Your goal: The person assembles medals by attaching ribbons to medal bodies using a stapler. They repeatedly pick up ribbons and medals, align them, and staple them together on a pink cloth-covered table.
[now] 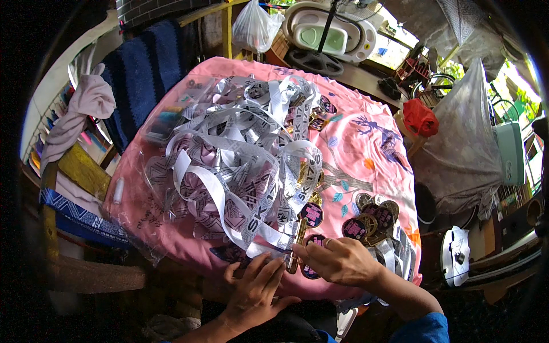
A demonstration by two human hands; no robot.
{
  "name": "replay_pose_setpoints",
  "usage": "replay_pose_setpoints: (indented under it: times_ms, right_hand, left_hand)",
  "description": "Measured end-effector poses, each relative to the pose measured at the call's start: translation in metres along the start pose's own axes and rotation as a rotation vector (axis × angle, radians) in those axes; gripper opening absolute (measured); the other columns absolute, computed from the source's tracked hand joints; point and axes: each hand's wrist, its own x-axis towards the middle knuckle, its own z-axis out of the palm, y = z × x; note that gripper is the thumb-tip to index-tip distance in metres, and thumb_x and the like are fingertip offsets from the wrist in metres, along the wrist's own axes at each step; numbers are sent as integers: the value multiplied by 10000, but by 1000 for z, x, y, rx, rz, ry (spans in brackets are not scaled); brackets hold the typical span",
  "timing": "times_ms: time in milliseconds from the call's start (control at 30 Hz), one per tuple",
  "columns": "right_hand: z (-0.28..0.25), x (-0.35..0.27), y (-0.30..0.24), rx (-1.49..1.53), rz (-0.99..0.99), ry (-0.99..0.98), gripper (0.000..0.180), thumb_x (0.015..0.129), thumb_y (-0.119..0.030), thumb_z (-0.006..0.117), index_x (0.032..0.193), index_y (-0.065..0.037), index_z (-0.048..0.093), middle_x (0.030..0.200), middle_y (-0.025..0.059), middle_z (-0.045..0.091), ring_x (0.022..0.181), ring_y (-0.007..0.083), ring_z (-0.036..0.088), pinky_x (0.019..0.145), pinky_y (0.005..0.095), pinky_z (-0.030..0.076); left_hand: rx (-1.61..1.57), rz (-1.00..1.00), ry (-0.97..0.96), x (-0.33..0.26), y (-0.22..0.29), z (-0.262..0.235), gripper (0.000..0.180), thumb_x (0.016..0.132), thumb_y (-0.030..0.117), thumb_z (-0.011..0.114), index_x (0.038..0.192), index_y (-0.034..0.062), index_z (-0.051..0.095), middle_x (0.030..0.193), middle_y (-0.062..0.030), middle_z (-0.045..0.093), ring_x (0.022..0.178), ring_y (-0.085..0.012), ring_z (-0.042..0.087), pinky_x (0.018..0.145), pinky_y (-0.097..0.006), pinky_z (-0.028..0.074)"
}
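A big tangled pile of white and silver printed ribbons (229,154) lies on a pink patterned cloth (366,137). My left hand (257,288) rests at the near edge, fingers stretched out and touching a ribbon end. My right hand (340,260) is closed in a pinch beside a slim gold-coloured piece (297,240); the fingers cover what they grip, so its kind cannot be made out. Round dark medals (311,214) with gold rims and pink print lie along the ribbons. To the right of my right hand is another heap of medals (354,228) with ribbons attached.
Clear plastic sheeting (151,228) and a small white spool (119,190) lie at the left. Beyond the cloth stand pale plastic tubs (326,34) and a hanging white bag (255,28). A red bag (420,118) and a large translucent plastic bag (457,148) are at the right.
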Motion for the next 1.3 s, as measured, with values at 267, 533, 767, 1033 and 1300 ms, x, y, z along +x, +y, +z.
replay_pose_setpoints:
  times_ms: [267,533,767,1033,1300]
  right_hand:
    - [3,1,22,33,28,-50,471,763,-128,634,1229,-61,619,873,-20,531,633,97,501,511,230,479]
    - [7,2,25,139,36,-152,396,794,-133,623,1174,-24,606,1033,52,597,683,180,588,511,301,532]
    - [9,1,25,107,15,-108,383,788,-159,643,1147,-27,609,964,53,569,654,167,563,497,301,523]
    - [19,2,26,142,0,-42,371,770,-159,657,1114,-29,609,938,40,549,644,157,553,504,287,516]
    - [18,2,26,153,29,-21,419,819,-156,639,1231,-76,619,880,-9,542,604,126,521,482,262,483]
  left_hand:
    - [-29,-35,-32,26,2,-11,710,812,578,640,1343,121,519,1364,-121,462,1313,-252,399,971,-578,179]
    - [5,-104,-149,27,9,-10,906,740,634,676,1435,114,417,1415,-164,389,1341,-321,322,980,-608,175]
    - [3,-95,-140,26,7,-5,920,751,690,631,1428,104,421,1418,-163,384,1336,-317,324,981,-605,170]
    - [43,-103,-161,26,8,-6,943,755,735,580,1442,115,398,1431,-149,372,1344,-309,319,977,-612,160]
    - [76,-100,-158,26,9,-5,919,774,742,545,1451,137,400,1413,-142,401,1333,-305,337,978,-602,159]
